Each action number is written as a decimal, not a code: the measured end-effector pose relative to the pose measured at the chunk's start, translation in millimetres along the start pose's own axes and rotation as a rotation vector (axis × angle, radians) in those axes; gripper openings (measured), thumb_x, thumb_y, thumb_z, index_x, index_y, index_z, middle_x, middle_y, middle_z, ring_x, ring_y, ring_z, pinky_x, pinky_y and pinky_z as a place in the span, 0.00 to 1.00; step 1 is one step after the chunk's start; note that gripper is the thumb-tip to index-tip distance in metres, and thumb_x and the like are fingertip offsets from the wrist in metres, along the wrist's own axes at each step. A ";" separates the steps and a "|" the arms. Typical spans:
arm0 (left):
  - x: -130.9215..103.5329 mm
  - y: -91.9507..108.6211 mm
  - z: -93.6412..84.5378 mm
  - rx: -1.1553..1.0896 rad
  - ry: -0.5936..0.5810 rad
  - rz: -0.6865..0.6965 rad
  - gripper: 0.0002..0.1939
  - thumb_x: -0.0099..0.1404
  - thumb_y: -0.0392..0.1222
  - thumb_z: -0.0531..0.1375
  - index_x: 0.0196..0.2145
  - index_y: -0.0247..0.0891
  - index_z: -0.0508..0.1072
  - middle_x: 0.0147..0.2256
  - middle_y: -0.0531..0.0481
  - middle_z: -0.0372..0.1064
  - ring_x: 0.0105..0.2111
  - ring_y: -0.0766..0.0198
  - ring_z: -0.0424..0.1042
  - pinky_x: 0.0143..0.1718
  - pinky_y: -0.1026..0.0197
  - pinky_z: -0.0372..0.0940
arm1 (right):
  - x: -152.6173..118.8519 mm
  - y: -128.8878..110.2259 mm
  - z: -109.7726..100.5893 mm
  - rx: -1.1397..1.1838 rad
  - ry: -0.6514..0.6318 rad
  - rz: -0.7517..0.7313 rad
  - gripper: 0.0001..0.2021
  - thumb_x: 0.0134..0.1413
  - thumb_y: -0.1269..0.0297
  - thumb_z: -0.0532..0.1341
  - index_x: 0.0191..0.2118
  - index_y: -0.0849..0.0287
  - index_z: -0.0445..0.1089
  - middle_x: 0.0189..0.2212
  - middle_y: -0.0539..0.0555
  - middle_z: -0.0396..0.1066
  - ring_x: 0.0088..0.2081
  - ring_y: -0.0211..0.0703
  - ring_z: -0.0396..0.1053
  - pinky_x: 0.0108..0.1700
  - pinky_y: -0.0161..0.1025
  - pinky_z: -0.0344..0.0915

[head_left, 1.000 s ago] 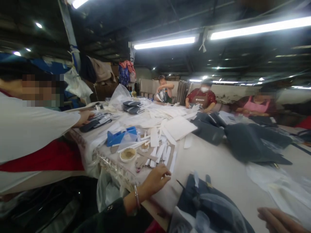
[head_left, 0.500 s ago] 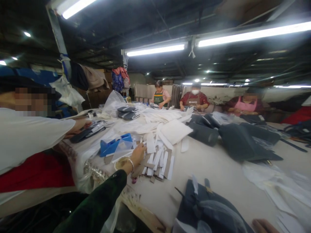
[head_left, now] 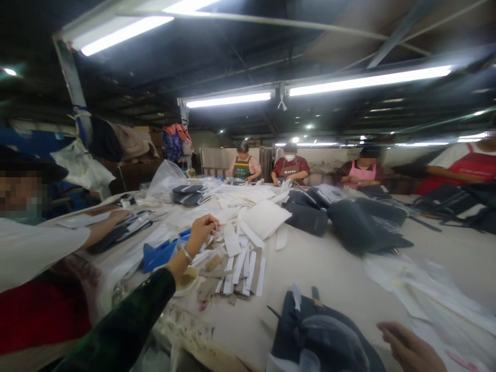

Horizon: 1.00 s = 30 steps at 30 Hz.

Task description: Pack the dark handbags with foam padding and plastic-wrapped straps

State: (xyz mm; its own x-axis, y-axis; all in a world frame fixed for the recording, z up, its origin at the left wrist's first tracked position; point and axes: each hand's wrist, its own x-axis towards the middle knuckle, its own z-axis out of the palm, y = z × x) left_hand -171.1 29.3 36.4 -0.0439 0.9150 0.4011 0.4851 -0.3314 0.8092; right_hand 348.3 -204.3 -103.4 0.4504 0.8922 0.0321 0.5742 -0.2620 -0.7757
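Observation:
My left hand point(head_left: 203, 231) is raised over the left part of the table, thumb and fingers pinched together. Something thin and pale seems to hang from the fingertips, too small to make out. Just below and right of it lies a pile of white and grey-brown strips point(head_left: 244, 266). A small round bowl point(head_left: 188, 279) shows partly behind my wrist, and a blue holder point(head_left: 165, 252) stands to the left. At the lower right, my right hand point(head_left: 413, 349) has its fingers stretched out, holding nothing. Beside it lies a dark grey bag point(head_left: 329, 336) with clear plastic film on it.
Dark bags point(head_left: 362, 227) and white padded sheets point(head_left: 265, 218) cover the table's far middle. White plastic sheets point(head_left: 418, 287) lie at the right. A co-worker's arm point(head_left: 104, 227) reaches over dark pieces on the left. Several other people sit or stand around the table.
My left hand has lifted from the strips, uncovering more of the bowl. My right hand has come further into view beside the dark bag. The whole view has shifted to the right.

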 end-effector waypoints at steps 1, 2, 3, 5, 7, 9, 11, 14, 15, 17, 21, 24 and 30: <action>-3.8 14.4 0.8 -0.057 -0.015 0.012 0.06 0.62 0.40 0.59 0.30 0.34 0.69 0.28 0.51 0.73 0.27 0.64 0.74 0.26 0.62 0.68 | -3.1 -19.9 -2.3 0.048 0.011 -0.013 0.20 0.43 0.45 0.57 0.32 0.53 0.77 0.24 0.54 0.75 0.24 0.49 0.71 0.26 0.42 0.67; -8.8 29.7 2.8 -0.108 -0.033 0.027 0.06 0.59 0.41 0.60 0.29 0.35 0.69 0.27 0.51 0.73 0.26 0.63 0.75 0.24 0.63 0.68 | -8.8 -44.0 -3.9 0.092 0.022 -0.054 0.20 0.45 0.45 0.57 0.35 0.54 0.76 0.22 0.53 0.74 0.24 0.47 0.69 0.27 0.41 0.66; -15.0 45.6 5.9 -0.153 -0.056 0.044 0.06 0.56 0.41 0.60 0.29 0.35 0.69 0.27 0.50 0.73 0.25 0.62 0.75 0.23 0.63 0.67 | -16.8 -71.2 -4.6 0.148 0.011 -0.108 0.20 0.45 0.46 0.57 0.37 0.56 0.76 0.23 0.53 0.73 0.24 0.46 0.69 0.27 0.40 0.65; -30.7 78.8 14.8 -0.229 -0.112 0.080 0.08 0.53 0.43 0.60 0.28 0.35 0.70 0.26 0.50 0.73 0.24 0.62 0.75 0.21 0.64 0.67 | -36.7 -129.7 -3.2 0.247 -0.076 -0.226 0.17 0.46 0.50 0.59 0.36 0.57 0.75 0.26 0.53 0.73 0.26 0.44 0.69 0.31 0.39 0.66; -49.9 112.0 26.0 -0.287 -0.176 0.114 0.08 0.51 0.43 0.61 0.28 0.35 0.71 0.26 0.51 0.73 0.22 0.62 0.74 0.21 0.64 0.68 | -56.2 -183.9 2.6 0.310 -0.193 -0.354 0.13 0.48 0.56 0.58 0.35 0.57 0.75 0.29 0.53 0.73 0.30 0.44 0.70 0.33 0.38 0.65; -71.1 142.3 37.8 -0.329 -0.237 0.145 0.07 0.51 0.42 0.61 0.27 0.35 0.71 0.25 0.51 0.73 0.22 0.63 0.74 0.21 0.64 0.68 | -70.0 -224.3 12.7 0.387 -0.224 -0.490 0.11 0.47 0.62 0.58 0.35 0.58 0.75 0.33 0.53 0.71 0.33 0.42 0.69 0.36 0.38 0.65; -92.5 167.5 48.4 -0.365 -0.282 0.162 0.06 0.52 0.41 0.61 0.26 0.36 0.72 0.25 0.52 0.73 0.22 0.64 0.74 0.21 0.64 0.69 | -77.0 -247.9 24.9 0.442 -0.174 -0.562 0.12 0.44 0.67 0.60 0.38 0.57 0.74 0.37 0.53 0.70 0.37 0.42 0.69 0.38 0.38 0.64; -120.2 192.9 60.2 -0.418 -0.340 0.155 0.04 0.52 0.40 0.62 0.24 0.36 0.73 0.23 0.52 0.72 0.22 0.64 0.73 0.22 0.65 0.70 | -79.7 -258.7 40.3 0.462 -0.138 -0.582 0.12 0.41 0.71 0.63 0.36 0.55 0.75 0.38 0.52 0.70 0.40 0.43 0.68 0.40 0.38 0.63; -127.5 198.1 62.9 -0.441 -0.357 0.148 0.04 0.52 0.40 0.62 0.24 0.36 0.73 0.22 0.52 0.72 0.22 0.64 0.73 0.22 0.65 0.70 | -80.2 -258.4 43.8 0.473 -0.119 -0.581 0.10 0.41 0.72 0.63 0.34 0.55 0.75 0.37 0.52 0.70 0.39 0.43 0.68 0.40 0.39 0.62; -138.8 204.2 66.9 -0.488 -0.385 0.138 0.04 0.52 0.39 0.62 0.24 0.37 0.73 0.23 0.53 0.72 0.22 0.64 0.74 0.23 0.64 0.71 | -82.0 -255.3 48.3 0.520 -0.084 -0.562 0.06 0.42 0.73 0.63 0.28 0.56 0.75 0.32 0.51 0.72 0.37 0.43 0.68 0.41 0.39 0.62; -149.8 205.9 70.3 -0.548 -0.390 0.137 0.03 0.54 0.39 0.62 0.26 0.37 0.72 0.25 0.52 0.72 0.23 0.64 0.74 0.24 0.62 0.73 | -89.1 -247.1 50.9 0.734 -0.217 -0.400 0.01 0.42 0.68 0.64 0.23 0.57 0.73 0.23 0.49 0.72 0.29 0.42 0.68 0.37 0.40 0.64; -151.9 203.9 70.5 -0.578 -0.364 0.126 0.05 0.55 0.40 0.62 0.26 0.36 0.72 0.26 0.52 0.72 0.23 0.64 0.74 0.24 0.61 0.73 | -95.4 -243.1 49.7 0.895 -0.334 -0.322 0.05 0.40 0.64 0.67 0.23 0.59 0.73 0.23 0.50 0.73 0.28 0.40 0.68 0.35 0.38 0.63; -157.6 201.1 67.8 -0.621 -0.451 0.065 0.09 0.59 0.44 0.61 0.26 0.35 0.69 0.24 0.50 0.72 0.21 0.60 0.74 0.22 0.58 0.72 | -105.2 -241.3 46.1 0.977 -0.361 -0.238 0.13 0.43 0.56 0.69 0.25 0.60 0.68 0.25 0.50 0.72 0.24 0.34 0.60 0.26 0.32 0.54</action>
State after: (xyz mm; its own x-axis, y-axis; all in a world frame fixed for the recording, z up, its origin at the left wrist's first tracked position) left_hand -7.4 -165.9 106.8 0.3926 0.8503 0.3506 -0.1108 -0.3346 0.9358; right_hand 130.9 -218.0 51.3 0.0783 0.9796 0.1852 -0.2487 0.1991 -0.9479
